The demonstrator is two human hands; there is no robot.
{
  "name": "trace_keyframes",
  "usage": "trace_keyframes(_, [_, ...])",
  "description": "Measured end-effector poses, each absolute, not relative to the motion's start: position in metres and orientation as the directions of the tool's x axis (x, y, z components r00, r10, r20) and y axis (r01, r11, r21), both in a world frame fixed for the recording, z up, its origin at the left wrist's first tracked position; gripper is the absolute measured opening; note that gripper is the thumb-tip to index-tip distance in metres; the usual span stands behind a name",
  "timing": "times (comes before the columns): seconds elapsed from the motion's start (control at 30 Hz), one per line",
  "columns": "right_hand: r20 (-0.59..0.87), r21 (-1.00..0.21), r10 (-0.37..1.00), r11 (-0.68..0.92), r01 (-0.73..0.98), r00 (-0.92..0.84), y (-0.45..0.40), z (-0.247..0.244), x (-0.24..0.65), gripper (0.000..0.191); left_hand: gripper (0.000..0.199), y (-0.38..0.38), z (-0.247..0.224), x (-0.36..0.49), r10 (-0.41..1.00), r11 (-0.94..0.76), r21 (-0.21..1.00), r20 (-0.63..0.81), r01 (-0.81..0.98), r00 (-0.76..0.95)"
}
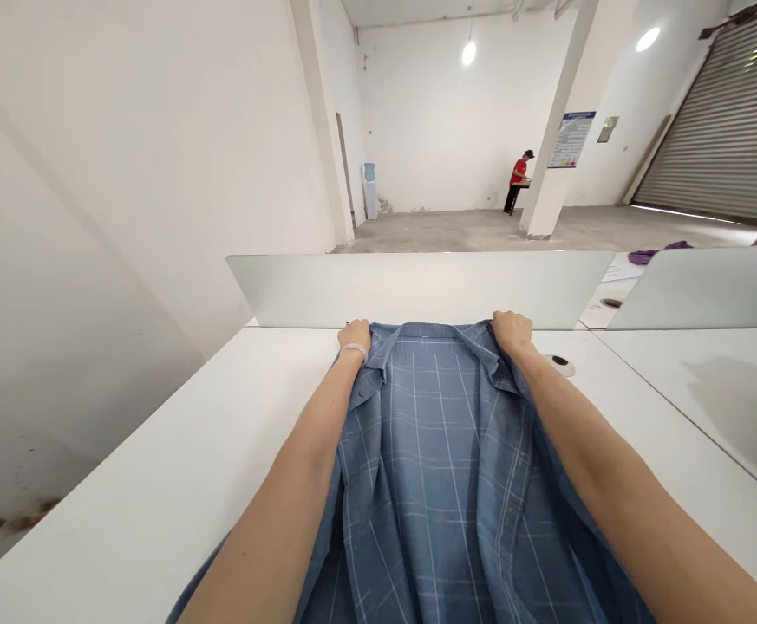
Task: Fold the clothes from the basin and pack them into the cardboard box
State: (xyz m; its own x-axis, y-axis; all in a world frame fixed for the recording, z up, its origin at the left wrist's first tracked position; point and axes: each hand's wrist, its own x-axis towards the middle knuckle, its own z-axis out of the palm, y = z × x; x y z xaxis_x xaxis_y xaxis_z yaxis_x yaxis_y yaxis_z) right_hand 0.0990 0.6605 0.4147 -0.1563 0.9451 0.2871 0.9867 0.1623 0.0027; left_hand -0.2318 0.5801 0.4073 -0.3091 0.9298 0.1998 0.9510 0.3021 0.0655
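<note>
Left hand (354,334) clenched on one shoulder of a blue checked shirt (440,451); right hand (512,333) clenched on the other. Shirt, front open, spreads over the white desk (261,399), collar (427,330) toward the frosted divider (417,290) at its far edge.

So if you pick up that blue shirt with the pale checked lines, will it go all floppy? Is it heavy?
Probably floppy: the blue cloth shirt with pale checked lines falls in loose folds below the left hand and right hand. It's likely light, since it looks thin. It seems unfastened, so its sides may swing.
</note>
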Motion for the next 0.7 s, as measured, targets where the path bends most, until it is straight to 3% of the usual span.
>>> trace_keyframes(0.2, [0.310, 0.011, 0.916, 0.263, 0.965, -0.254, 0.618, 0.408, 0.123, 0.038, 0.034, 0.555, 0.394, -0.228, 0.925, 0.261, 0.053, 0.272, 0.964, -0.265])
trace_keyframes(0.37, [0.373, -0.053, 0.842, 0.438, 0.898, -0.389, 0.548, 0.402, 0.173, 0.039, 0.034, 0.504, 0.408, -0.227, 0.934, 0.100, -0.010, 0.347, 0.995, -0.091])
trace_keyframes(0.53, [0.321, -0.158, 0.826, 0.529, 0.834, -0.463, 0.463, 0.381, 0.223, 0.046, 0.033, 0.419, 0.409, -0.218, 0.981, -0.050, -0.094, 0.183, 0.994, 0.066])
trace_keyframes(0.7, [0.305, -0.202, 0.850, 0.499, 0.842, -0.431, 0.403, 0.348, 0.258, 0.051, 0.044, 0.323, 0.393, -0.200, 0.995, 0.039, -0.147, 0.092, 0.988, -0.026])
